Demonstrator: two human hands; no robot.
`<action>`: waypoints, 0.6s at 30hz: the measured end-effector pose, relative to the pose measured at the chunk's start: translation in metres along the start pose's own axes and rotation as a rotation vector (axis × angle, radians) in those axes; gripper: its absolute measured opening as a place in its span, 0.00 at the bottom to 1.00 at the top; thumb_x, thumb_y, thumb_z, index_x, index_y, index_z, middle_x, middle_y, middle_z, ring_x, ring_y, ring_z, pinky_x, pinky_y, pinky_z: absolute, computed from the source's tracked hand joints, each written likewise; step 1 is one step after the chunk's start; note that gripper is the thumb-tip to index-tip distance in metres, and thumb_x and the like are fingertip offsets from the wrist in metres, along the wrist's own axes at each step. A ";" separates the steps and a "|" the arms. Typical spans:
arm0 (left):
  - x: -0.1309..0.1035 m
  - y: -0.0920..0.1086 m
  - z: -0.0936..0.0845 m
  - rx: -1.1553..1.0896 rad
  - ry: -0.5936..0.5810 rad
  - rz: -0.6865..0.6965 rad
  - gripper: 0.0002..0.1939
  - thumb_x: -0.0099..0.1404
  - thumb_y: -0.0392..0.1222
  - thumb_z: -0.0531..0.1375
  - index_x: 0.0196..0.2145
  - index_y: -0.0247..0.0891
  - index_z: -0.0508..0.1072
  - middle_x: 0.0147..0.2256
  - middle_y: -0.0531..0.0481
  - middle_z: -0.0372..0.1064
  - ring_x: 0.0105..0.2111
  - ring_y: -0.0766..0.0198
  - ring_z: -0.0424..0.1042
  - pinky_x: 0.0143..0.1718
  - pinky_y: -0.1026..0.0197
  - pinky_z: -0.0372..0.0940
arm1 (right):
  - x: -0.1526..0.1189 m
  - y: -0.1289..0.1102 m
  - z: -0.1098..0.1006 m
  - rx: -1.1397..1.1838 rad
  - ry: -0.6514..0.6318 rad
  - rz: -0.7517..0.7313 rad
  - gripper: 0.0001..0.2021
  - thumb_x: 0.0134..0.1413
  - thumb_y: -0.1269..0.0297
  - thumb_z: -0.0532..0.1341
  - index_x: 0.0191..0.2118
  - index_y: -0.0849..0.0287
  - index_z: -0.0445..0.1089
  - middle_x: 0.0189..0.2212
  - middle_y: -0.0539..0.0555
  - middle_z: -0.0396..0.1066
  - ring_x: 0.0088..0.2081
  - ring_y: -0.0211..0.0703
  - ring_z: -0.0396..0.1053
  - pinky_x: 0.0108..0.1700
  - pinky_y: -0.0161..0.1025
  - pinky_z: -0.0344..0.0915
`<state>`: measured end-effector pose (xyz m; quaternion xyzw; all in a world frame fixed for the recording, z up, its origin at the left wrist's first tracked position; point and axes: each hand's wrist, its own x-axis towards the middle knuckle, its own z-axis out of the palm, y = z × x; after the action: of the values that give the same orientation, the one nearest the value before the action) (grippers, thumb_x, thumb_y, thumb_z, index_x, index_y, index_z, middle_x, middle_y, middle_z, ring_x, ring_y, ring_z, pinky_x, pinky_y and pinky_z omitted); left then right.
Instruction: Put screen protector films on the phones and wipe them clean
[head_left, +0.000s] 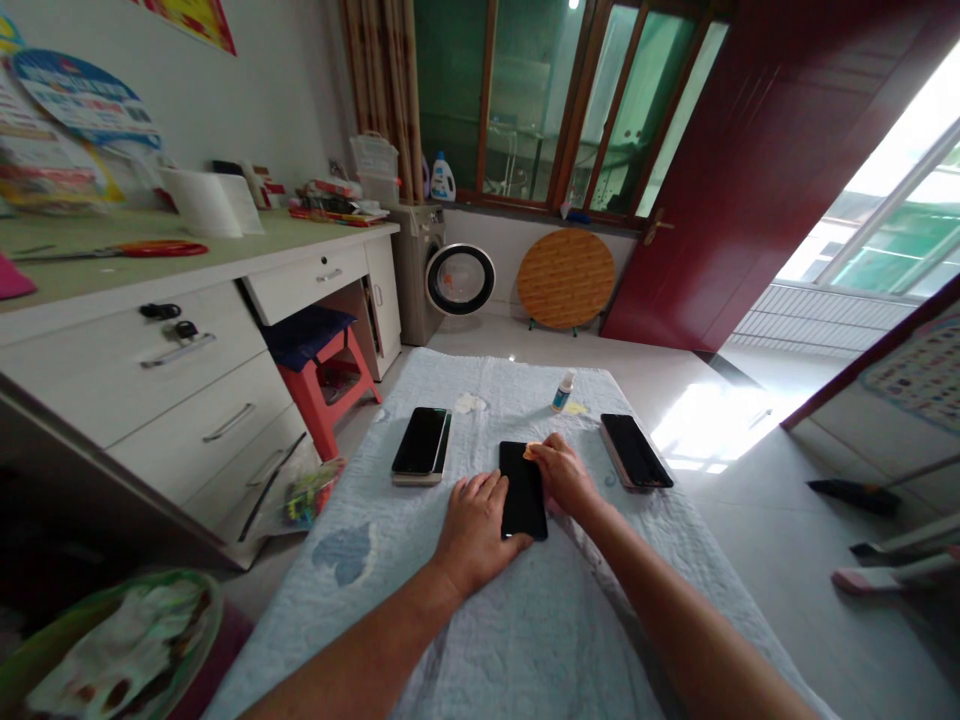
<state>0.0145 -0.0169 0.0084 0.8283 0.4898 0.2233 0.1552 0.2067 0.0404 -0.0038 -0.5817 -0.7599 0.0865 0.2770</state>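
A black smartphone (523, 500) lies screen up on the cloth-covered table, between my two hands. My left hand (476, 530) grips its left side, with the fingers along the edge and the thumb at the bottom corner. Pinched in my right hand (564, 474) is a small orange cloth (532, 452), pressed on the phone's upper right corner. To the left sits a stack of phones (421, 442), the top one with a dark screen. Another stack of phones (636, 452) lies to the right. A small spray bottle (563, 391) with a white cap stands upright beyond my right hand.
A pale blue patterned cloth (352, 610) covers the table. On the left are a white desk (187, 320), a red stool (326, 380) and a waste bin (217, 610). Farther back stand a washing machine (416, 270) with its door open and a round wooden tabletop (566, 278).
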 end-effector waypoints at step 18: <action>-0.001 0.002 -0.004 0.035 -0.042 0.001 0.35 0.54 0.58 0.65 0.54 0.36 0.66 0.55 0.39 0.66 0.55 0.44 0.62 0.58 0.43 0.52 | 0.049 -0.038 0.028 -0.213 -0.207 -0.136 0.13 0.62 0.72 0.52 0.40 0.61 0.76 0.37 0.58 0.70 0.43 0.44 0.64 0.48 0.36 0.57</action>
<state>0.0135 -0.0184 0.0130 0.8357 0.4899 0.1972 0.1509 0.1519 0.0799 0.0057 -0.5429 -0.8269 0.0458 0.1394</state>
